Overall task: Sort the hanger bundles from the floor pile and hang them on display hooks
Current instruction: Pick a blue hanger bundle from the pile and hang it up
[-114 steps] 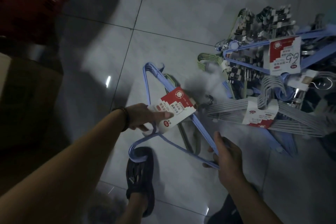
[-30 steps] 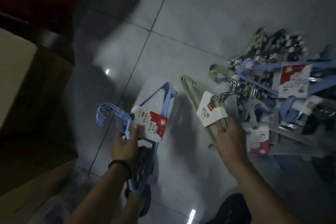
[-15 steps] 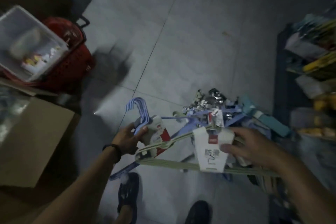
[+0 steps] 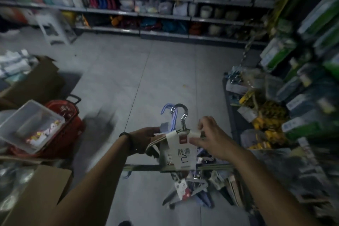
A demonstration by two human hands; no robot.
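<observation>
Two hanger bundles are held up together in front of me. My left hand [image 4: 145, 138] grips the blue hanger bundle [image 4: 167, 115], whose blue hooks stick up behind. My right hand [image 4: 209, 136] pinches the top of the pale green hanger bundle [image 4: 178, 167], right beside its white paper label [image 4: 180, 154] and below its chrome hooks [image 4: 183, 115]. The green bundle's bars run level below both wrists. The floor pile of hanger bundles [image 4: 190, 192] lies under my hands, partly hidden by them.
A red basket [image 4: 64, 126] with a clear plastic tub [image 4: 27, 126] on it stands at left, with cardboard boxes [image 4: 34, 200] around it. Stocked shelves [image 4: 165, 5] line the far wall, and a packed rack [image 4: 293, 97] stands close on the right. Grey tiled floor [image 4: 146, 71] lies ahead.
The view has swung up from the floor to the aisle. Both hands have lifted their bundles and brought them together, hooks now pointing up.
</observation>
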